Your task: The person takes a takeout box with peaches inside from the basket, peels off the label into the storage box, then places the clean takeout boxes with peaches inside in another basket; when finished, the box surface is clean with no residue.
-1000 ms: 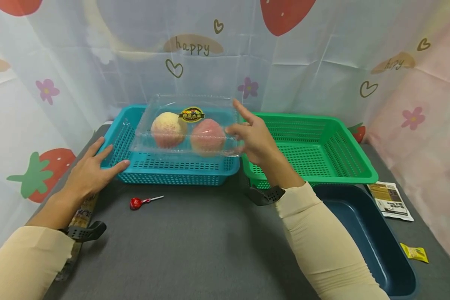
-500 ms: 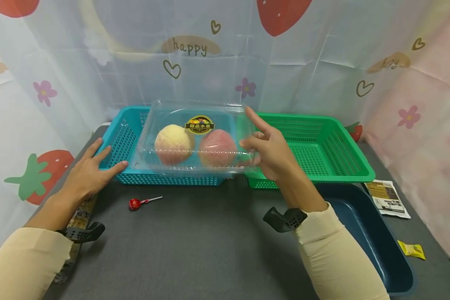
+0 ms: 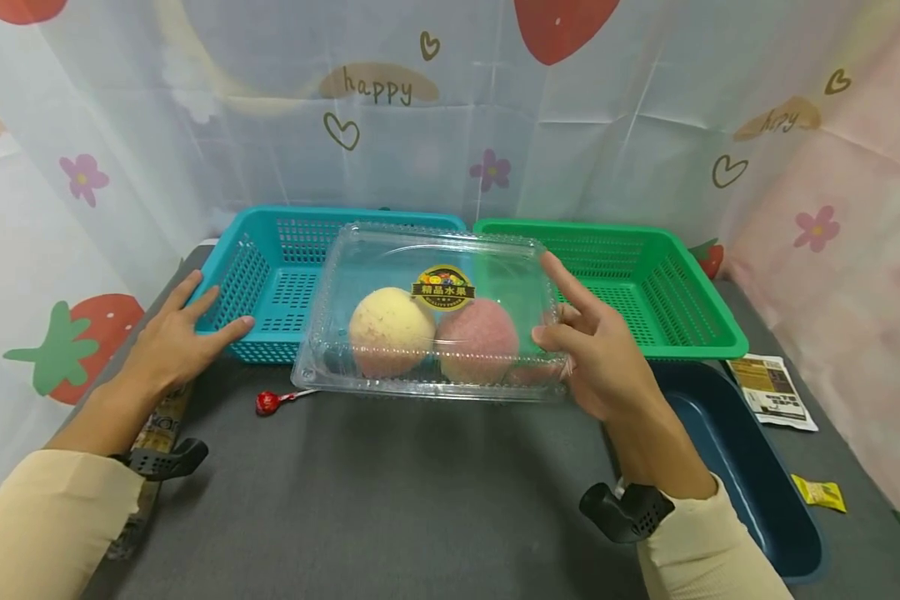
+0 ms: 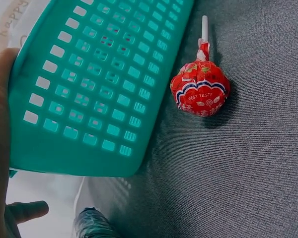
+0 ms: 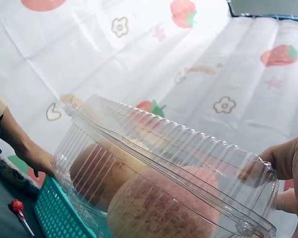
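Pinching the right end of the clear clamshell box, the right hand is holding it level above the table's middle, so both peaches sit steady inside. Flat-fingered, the left hand is bracing the blue basket at its left corner.

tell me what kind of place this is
Probably a staged tabletop sorting setup, not a real kitchen: a printed strawberry-and-heart backdrop sheet walls in a dark grey table, with empty teal and green perforated plastic baskets side by side.
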A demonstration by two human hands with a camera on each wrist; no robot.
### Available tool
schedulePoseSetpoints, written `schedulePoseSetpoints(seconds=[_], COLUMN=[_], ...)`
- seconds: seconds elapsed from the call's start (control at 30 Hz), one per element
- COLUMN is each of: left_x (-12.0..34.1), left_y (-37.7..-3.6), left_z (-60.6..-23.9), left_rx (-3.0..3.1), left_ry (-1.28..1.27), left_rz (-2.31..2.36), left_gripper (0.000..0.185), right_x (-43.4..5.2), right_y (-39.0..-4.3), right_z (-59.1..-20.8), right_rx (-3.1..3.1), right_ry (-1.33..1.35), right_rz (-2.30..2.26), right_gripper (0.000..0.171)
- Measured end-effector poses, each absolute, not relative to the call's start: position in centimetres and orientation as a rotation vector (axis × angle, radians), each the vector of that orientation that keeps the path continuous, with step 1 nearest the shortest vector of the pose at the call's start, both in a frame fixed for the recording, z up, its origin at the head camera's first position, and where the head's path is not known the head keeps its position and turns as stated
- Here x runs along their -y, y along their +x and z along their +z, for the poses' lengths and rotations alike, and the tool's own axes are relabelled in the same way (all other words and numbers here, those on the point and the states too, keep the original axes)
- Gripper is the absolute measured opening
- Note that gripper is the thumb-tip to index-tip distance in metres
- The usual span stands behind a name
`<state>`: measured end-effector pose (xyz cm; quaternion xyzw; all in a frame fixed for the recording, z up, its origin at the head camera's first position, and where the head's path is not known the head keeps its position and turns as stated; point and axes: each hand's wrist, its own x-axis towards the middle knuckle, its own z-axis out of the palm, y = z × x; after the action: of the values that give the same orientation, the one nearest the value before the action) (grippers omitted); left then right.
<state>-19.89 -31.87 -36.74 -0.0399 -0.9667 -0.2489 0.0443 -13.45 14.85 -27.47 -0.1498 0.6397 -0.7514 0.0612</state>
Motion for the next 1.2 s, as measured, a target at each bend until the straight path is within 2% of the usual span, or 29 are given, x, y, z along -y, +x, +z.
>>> schedulePoseSetpoints(seconds=[0.53,1.2], left_x=[32.0,32.1], left_y=[-19.6,-19.6], left_z=[-36.7,-36.5], left_rx=[2.922,2.948], left_ry=[-0.143,-0.135], left_rz=[-0.797,-0.810], left_gripper=[0.085,0.086], right_x=[-17.6,-18.8], right_y=[-9.0,-6.3], right_z=[-30.3,-35.1], right_rx=[-1.950,-1.858], right_ry=[-0.599,-0.667], right_rz=[-2.254,-2.334], right_gripper=[0.079,0.080])
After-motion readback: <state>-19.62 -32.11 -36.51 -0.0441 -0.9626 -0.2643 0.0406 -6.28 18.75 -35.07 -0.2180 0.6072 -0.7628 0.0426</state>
